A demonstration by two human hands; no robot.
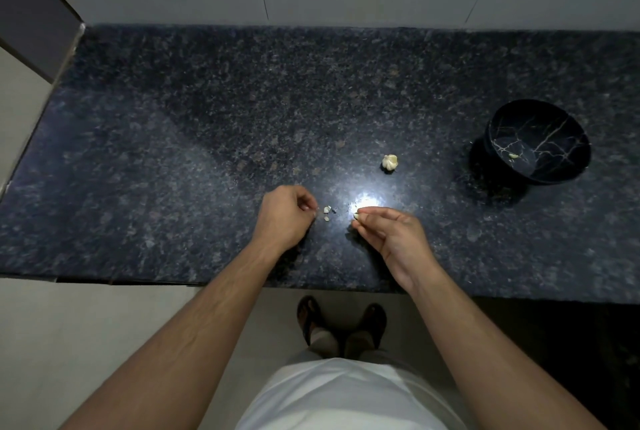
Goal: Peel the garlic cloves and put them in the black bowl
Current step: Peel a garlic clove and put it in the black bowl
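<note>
Right hand pinches garlic clove at fingertips, frame centre. Left hand loosely curled, holding nothing discernible, beside peel scraps on worktop. Black bowl lies right and upward, nearer right hand; one clove inside. Garlic bulb between.

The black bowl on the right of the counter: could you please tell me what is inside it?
One small pale garlic clove lies on the bottom of the black bowl. The near wall hides none of the floor; nothing else shows inside.
</note>
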